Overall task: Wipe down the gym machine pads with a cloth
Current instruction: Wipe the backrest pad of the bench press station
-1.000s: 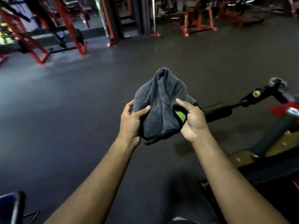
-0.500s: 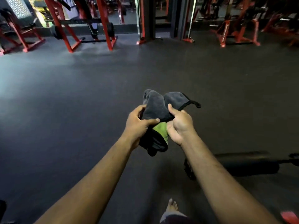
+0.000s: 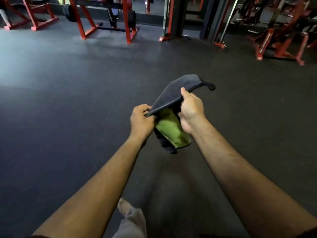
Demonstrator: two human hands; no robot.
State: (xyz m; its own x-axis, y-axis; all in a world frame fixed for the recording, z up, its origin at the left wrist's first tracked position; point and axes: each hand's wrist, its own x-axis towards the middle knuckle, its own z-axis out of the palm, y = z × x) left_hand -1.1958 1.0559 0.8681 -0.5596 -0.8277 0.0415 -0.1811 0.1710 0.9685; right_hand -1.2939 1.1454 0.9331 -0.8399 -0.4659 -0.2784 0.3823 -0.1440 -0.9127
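My left hand [image 3: 141,121] pinches the near corner of the cloth [image 3: 173,95], held out over the dark rubber floor [image 3: 68,100]. Grey side stretched flat on top, green side hanging underneath between my hands. My right hand [image 3: 192,110] grips the far edge, thumb on top. Red machine frames [image 3: 130,21] sit well behind.

Bare forearms [image 3: 96,188]; light trouser leg [image 3: 132,224]; bare foot [image 3: 122,204].

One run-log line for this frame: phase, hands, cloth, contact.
phase: readying cloth | left hand: pinches cloth edge | right hand: grips cloth | cloth: grey, green side showing | pad contact: none, no pad in view
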